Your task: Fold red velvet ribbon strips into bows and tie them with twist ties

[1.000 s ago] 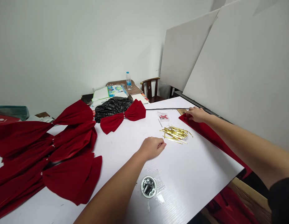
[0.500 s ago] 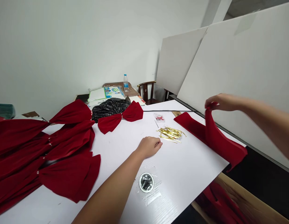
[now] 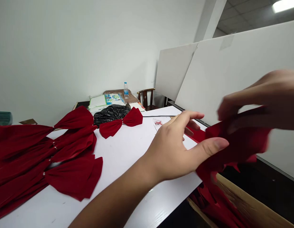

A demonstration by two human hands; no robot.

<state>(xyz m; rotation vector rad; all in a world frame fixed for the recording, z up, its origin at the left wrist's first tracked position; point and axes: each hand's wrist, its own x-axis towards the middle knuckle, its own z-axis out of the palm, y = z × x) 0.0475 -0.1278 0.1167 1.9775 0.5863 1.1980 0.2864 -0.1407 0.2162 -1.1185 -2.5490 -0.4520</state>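
My right hand (image 3: pixel 258 98), blurred by motion, grips a piece of red velvet cloth (image 3: pixel 237 145) above the table's right edge. My left hand (image 3: pixel 180 145) reaches up beside that cloth, thumb and fingers spread apart, with nothing in its grasp. Its thumb overlaps the cloth in view; whether they touch I cannot tell. More red fabric (image 3: pixel 195 132) lies flat on the table behind the left fingers. A red bow (image 3: pixel 120 123) rests farther back, and several larger red bows (image 3: pixel 73 174) lie overlapped on the left. The gold ties are hidden behind my left hand.
A cardboard box (image 3: pixel 246 196) with red cloth stands below the right edge of the white table (image 3: pixel 123 155). A black plastic bag (image 3: pixel 112 114), a water bottle (image 3: pixel 126 90) and a wooden chair (image 3: pixel 147 98) are at the back. White panels (image 3: pixel 232 63) lean at the right.
My left hand has risen from the tabletop, moved right and opened its fingers. My right hand has come nearer with the red cloth, lifting it off the table. The view has shifted slightly.
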